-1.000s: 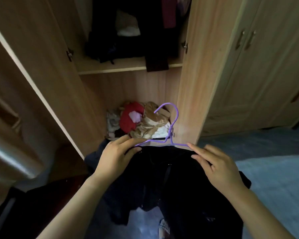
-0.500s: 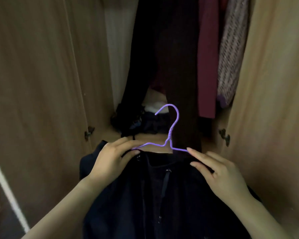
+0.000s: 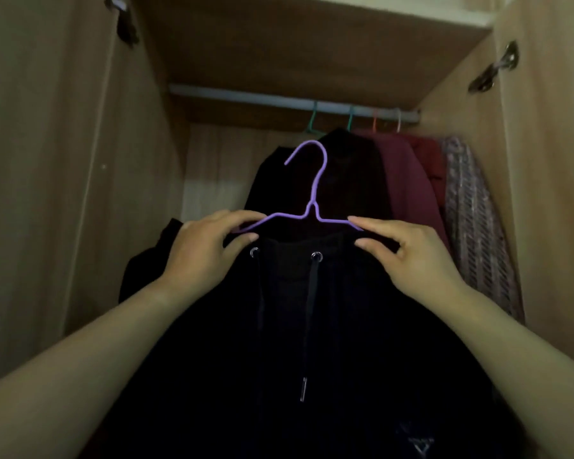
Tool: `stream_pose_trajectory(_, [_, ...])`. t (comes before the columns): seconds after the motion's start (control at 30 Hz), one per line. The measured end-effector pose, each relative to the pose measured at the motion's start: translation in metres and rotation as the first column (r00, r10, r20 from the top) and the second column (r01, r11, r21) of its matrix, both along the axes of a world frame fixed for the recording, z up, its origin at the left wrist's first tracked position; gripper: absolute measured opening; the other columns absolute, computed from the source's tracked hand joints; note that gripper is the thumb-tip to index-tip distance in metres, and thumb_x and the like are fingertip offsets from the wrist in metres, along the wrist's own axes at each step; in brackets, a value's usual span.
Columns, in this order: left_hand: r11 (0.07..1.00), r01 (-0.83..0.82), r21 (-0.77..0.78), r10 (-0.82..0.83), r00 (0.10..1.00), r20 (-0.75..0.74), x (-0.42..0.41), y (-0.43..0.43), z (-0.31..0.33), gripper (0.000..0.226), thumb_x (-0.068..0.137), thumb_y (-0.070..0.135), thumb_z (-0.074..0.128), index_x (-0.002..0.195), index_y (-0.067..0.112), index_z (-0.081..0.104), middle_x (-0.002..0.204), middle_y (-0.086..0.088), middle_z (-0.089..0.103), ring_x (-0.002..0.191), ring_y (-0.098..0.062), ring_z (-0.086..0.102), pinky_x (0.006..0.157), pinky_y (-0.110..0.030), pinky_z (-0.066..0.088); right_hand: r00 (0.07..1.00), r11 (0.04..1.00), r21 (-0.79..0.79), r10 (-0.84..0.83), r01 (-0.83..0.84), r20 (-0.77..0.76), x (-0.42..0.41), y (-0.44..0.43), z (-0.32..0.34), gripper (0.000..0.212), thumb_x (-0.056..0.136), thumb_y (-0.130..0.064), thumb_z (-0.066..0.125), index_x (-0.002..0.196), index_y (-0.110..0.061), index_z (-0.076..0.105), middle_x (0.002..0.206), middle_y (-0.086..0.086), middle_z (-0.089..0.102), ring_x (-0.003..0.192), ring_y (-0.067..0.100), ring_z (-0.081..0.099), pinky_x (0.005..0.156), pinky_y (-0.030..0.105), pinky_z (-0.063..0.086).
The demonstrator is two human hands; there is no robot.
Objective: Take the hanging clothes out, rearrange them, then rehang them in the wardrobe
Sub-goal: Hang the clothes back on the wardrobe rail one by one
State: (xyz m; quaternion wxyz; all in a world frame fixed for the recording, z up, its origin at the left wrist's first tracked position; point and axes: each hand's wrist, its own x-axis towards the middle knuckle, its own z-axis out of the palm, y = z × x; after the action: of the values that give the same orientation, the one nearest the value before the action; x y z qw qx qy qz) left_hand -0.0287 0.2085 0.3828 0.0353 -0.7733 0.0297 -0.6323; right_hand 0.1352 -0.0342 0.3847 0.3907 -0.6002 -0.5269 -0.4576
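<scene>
Two pinches, your left hand (image 3: pixel 199 251) and right hand (image 3: pixel 411 256), hold the thin purple wire hanger (image 3: pixel 312 209) by its shoulders, its soft, likely heavy black drawstring hoodie (image 3: pixel 312 342) below the grey wardrobe rail (image 3: pixel 246 98); grip wire, not cloth.

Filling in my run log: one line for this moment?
left hand, right hand pinch purple hanger | black hoodie on it | hook below rail, unhung

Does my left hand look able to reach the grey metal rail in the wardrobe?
Likely yes: the grey metal rail is bare on its left, nothing in between, though the left hand pinches the purple wire hanger bearing the black drawstring hoodie.
</scene>
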Motion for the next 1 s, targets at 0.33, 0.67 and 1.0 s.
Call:
stream_pose_trajectory(0.33, [0.977,-0.198,0.077,0.176,0.958,0.226,0.100,0.093,0.109,0.046,0.089,0.050,0.038,0.125,0.030,0.058,0.111,-0.001,0.057,0.103,-0.024,0.055,0.086,-0.043,0.044,0.987,0.983,0.100,-0.158,0.156,0.013,0.085,0.093,0.135,0.026,0.086,-0.031,0.066,0.112,-0.039,0.066,0.106,-0.006,0.071,0.049,-0.005,0.048,0.047,0.008,0.030])
stream_pose_trajectory(0.67, [0.986,-0.039,-0.165,0.059,0.991,0.117,0.191,0.162,0.145,0.064,0.085,0.073,0.026,0.141,0.042,0.031,0.155,0.007,0.017,0.142,-0.013,0.012,0.112,-0.031,0.015,0.953,0.955,0.041,-0.289,0.294,-0.086,0.160,0.167,0.236,0.027,0.092,-0.037,0.055,0.119,-0.042,0.060,0.113,-0.007,0.065,0.081,0.014,0.058,0.057,0.024,0.041])
stream_pose_trajectory(1.0, [0.968,0.122,-0.220,-0.123,0.992,0.012,0.240,0.197,0.209,0.062,0.082,0.063,0.030,0.142,0.045,0.025,0.154,0.009,0.018,0.140,-0.014,0.017,0.113,-0.033,0.023,0.892,0.893,0.030,-0.448,0.450,-0.058,0.158,0.218,0.318,0.026,0.094,-0.031,0.053,0.119,-0.033,0.061,0.103,0.002,0.064,0.086,0.022,0.058,0.064,0.029,0.044])
